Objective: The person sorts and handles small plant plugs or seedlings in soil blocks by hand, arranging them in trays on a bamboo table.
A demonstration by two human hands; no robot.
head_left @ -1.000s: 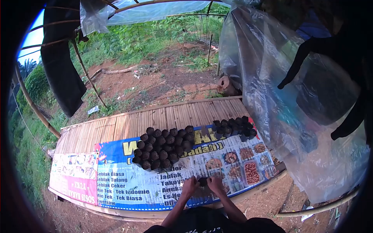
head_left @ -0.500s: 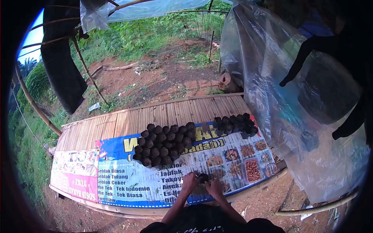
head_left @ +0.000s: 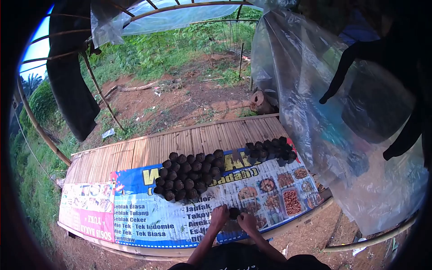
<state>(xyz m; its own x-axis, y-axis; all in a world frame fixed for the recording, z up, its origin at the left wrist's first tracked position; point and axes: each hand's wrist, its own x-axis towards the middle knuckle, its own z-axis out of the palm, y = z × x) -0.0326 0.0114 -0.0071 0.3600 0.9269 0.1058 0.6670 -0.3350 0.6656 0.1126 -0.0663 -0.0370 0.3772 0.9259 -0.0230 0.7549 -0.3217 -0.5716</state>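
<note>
A small black pot-like piece, probably a seedling bag (head_left: 234, 213), is between my two hands near the front edge of the banner-covered table. My left hand (head_left: 219, 217) is closed at its left side, fingers curled toward it. On the other side my right hand (head_left: 246, 221) is closed, with its fingertips at the lower right of the bag. Fine finger contact is too small to make out. Beyond my hands stands a tight cluster of similar black bags (head_left: 189, 175) with dark brown tops. Another group of black bags (head_left: 270, 150) sits farther right.
A printed banner (head_left: 148, 213) covers the front of the bamboo-slat table (head_left: 180, 140). Clear plastic sheeting (head_left: 306, 112) hangs at the right, near dark hanging cloth (head_left: 342, 72). Bamboo poles (head_left: 101, 90) frame the left. A cut log (head_left: 260, 102) lies behind the table.
The view has tilted slightly, so the table appears lower. My hands have shifted a little apart around the black bag, which shows more plainly between them. Both bag clusters look the same.
</note>
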